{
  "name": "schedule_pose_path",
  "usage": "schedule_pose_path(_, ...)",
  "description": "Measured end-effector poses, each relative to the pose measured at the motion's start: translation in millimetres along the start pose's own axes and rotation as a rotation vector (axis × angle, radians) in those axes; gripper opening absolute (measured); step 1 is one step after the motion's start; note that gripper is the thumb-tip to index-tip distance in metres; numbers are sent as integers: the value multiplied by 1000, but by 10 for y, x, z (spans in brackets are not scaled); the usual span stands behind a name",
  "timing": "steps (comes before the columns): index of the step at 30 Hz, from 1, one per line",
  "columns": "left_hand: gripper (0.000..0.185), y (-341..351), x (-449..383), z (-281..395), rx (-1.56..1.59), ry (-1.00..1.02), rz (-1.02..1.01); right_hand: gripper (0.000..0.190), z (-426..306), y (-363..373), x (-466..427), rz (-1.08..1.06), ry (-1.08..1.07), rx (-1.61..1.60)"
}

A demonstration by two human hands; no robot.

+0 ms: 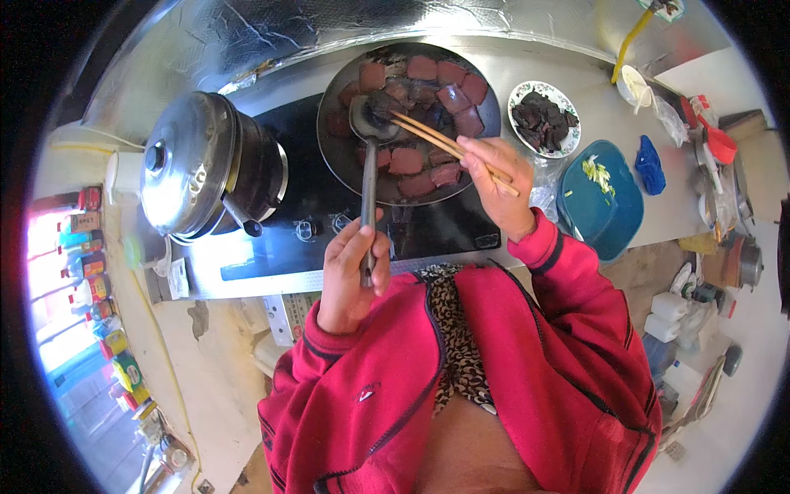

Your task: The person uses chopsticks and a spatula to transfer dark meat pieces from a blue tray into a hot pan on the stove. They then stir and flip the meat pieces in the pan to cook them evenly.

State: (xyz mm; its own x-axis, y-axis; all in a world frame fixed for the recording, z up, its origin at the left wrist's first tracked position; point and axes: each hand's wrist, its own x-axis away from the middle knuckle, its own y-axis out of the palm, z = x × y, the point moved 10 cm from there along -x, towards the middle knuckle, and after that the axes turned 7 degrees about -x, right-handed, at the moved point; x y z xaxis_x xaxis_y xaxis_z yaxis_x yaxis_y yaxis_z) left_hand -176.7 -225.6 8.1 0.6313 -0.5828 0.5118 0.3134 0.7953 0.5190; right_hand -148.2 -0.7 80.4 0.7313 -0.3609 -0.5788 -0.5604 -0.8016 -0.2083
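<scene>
A wide dark frying pan sits on the black glass cooktop, with many reddish-brown slabs spread over its bottom. My left hand grips the long metal handle of a ladle or cooking spoon, whose bowl lies over the pan. Between the fingers of my right hand is a pair of wooden chopsticks. Their tips touch a darker brown piece at the spoon's bowl; whether they pinch it I cannot tell. To the right of the pan stands a floral-rimmed plate of dark cooked pieces.
A large lidded steel pot stands left of the pan, its handle pointing towards me. On the right are a teal basin with chopped pale-green vegetable and a blue cloth. Foil sheeting covers the wall behind.
</scene>
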Motion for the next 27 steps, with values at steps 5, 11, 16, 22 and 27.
schedule_pose_path(5, 32, 294, 70, 94, -108, 23, -37, 19, -354, -293, -5, 36, -153, 88)
schedule_pose_path(11, 38, 1060, -215, -34, -251, -39, -218, 19, -310, -1314, 233, 323, -95, 191)
schedule_pose_path(16, 29, 1792, -718, -391, -521, -44, -320, 23, 264, -2234, 510, 732, 209, 8)
schedule_pose_path(22, 17, 2211, -1534, -852, -848, -3, -247, 28, 1395, -2696, 737, 941, 341, -247)
schedule_pose_path(27, 22, 2249, -1811, -861, -1368, 171, -152, 27, 2027, -2730, 960, 1118, 435, -467)
